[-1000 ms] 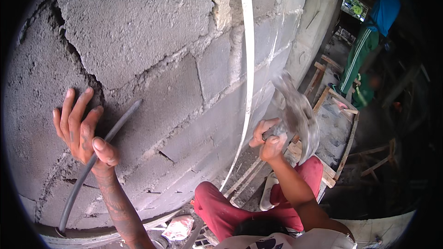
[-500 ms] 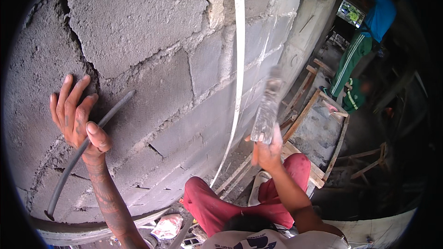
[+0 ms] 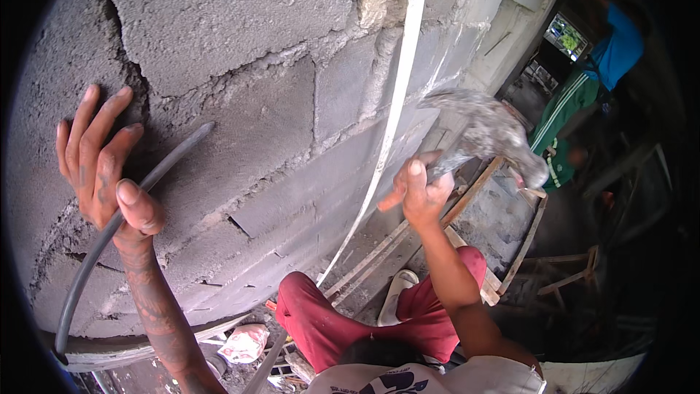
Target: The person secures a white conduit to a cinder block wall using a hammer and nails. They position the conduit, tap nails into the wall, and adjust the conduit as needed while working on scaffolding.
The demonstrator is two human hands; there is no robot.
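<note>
My left hand (image 3: 109, 168) lies against the grey block wall (image 3: 233, 117) with its fingers stretched out. Its thumb hooks over a long grey metal rod (image 3: 84, 270), pinning it to the palm. One end of the rod meets the wall beside a block joint; the other comes down toward the lower left. My right hand (image 3: 424, 193) is wrapped around the handle of a worn claw hammer (image 3: 496, 131), raised away from the wall. The hammer head is slightly blurred, its curved claw toward the wall and its face to the right.
A pale strap (image 3: 394, 113) hangs down in front of the wall. Cracks and rough mortar joints cross the blocks. At right stands a wood-edged mortar trough (image 3: 503, 211); beyond it is a person (image 3: 616, 47) in blue and green. A plastic bag (image 3: 244, 343) lies below.
The hammer in my right hand has turned, its head tipping from upright over to the right. My left hand keeps the rod against the wall. The view has shifted slightly.
</note>
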